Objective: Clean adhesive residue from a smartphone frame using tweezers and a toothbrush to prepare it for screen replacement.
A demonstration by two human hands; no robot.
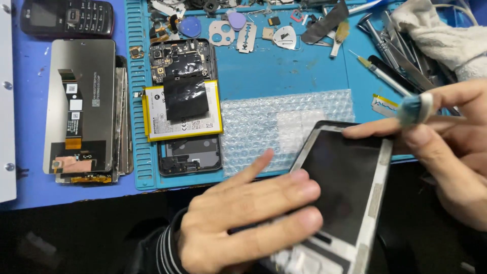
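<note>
While the view looks down over a blue repair mat [304,66], the scene runs from spare parts on the left to busy hands on the right. At the far left, a dark keypad phone [67,16] lies at the top edge, and below it a stack of phone display panels [81,109] rests back side up, long axis running away from the viewer. Next comes an opened smartphone [185,109] on the mat, its circuit board exposed at the top and a yellow-edged battery [182,112] lying crosswise over it. Beside it sits a sheet of bubble wrap [264,124], with picks, a razor blade [246,36] and small metal parts scattered above. In the lower middle, the left hand [243,218] grips the near left edge of a phone screen frame [347,187], three fingers pressed together across its dark glass and the index finger lifted free. The frame is held above the mat's front edge, partly over the bubble wrap, its long axis tilted, the far end pointing up and slightly left of the near end. At right, the right hand [451,147] touches the frame's far edge with one fingertip while pinching a thin tool with a blue-and-white taped collar [415,109]. Behind it lie metal tweezers [390,43] and a white cloth [441,35].
</note>
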